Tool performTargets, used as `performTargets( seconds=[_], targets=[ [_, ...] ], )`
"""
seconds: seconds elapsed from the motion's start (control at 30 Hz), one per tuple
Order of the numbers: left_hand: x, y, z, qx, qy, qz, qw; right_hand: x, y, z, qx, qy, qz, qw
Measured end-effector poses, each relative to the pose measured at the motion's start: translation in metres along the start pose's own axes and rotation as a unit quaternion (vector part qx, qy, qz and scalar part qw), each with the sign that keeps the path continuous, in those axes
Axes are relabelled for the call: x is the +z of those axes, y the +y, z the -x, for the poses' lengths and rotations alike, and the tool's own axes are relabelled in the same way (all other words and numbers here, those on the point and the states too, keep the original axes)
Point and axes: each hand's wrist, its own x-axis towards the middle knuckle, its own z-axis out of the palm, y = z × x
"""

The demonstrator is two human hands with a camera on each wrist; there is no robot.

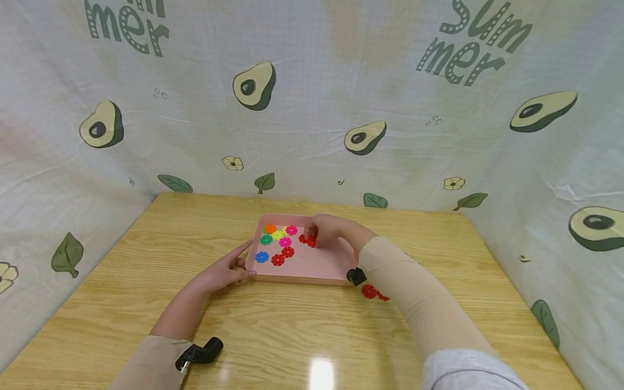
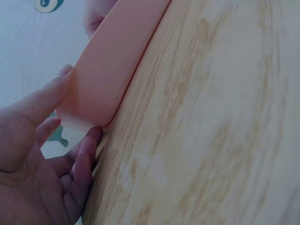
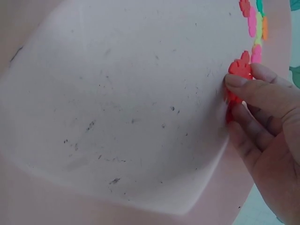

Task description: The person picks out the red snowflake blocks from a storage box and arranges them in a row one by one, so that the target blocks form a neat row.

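A shallow pink tray (image 1: 302, 280) stands on the table with colourful notched plastic discs inside. My left hand (image 1: 226, 271) holds its near left corner; in the left wrist view the thumb (image 2: 51, 93) lies against the tray wall (image 2: 108, 70) and the other fingers bend round the lower corner. Inside the tray, towards the far side, my right hand (image 1: 324, 230) pinches a red notched disc (image 3: 241, 70) between thumb and fingers. Other red pieces show beside and under those fingers. Two red discs (image 1: 278, 260) lie nearer the tray's front, right of a blue disc (image 1: 261, 257).
Green, yellow, orange and pink discs (image 1: 285, 242) cluster at the tray's left. Outside it, red discs (image 1: 369, 291) lie on the wooden table (image 1: 273, 325), partly covered by my right forearm. A printed cloth (image 1: 312, 97) hangs behind and on both sides.
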Motion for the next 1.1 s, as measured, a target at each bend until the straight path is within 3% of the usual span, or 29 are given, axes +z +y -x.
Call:
performTargets(
  seconds=[0.37, 0.7, 0.9, 1.1],
  targets=[
    [0.003, 0.001, -0.003, 0.0, -0.002, -0.008, 1.0, -0.004, 0.006, 0.013, -0.004, -0.01, -0.029, 1.0],
    [-0.001, 0.001, -0.002, 0.005, -0.005, -0.017, 0.9998, -0.008, 0.007, 0.027, -0.035, -0.038, -0.017, 0.999],
    [-0.001, 0.002, -0.001, 0.007, -0.007, -0.013, 0.9999, -0.012, 0.006, 0.045, -0.066, -0.046, -0.008, 0.997],
    [0.0, 0.002, 0.001, 0.003, -0.002, -0.02, 0.9998, -0.015, 0.004, 0.068, -0.071, -0.048, -0.016, 0.996]
  ],
)
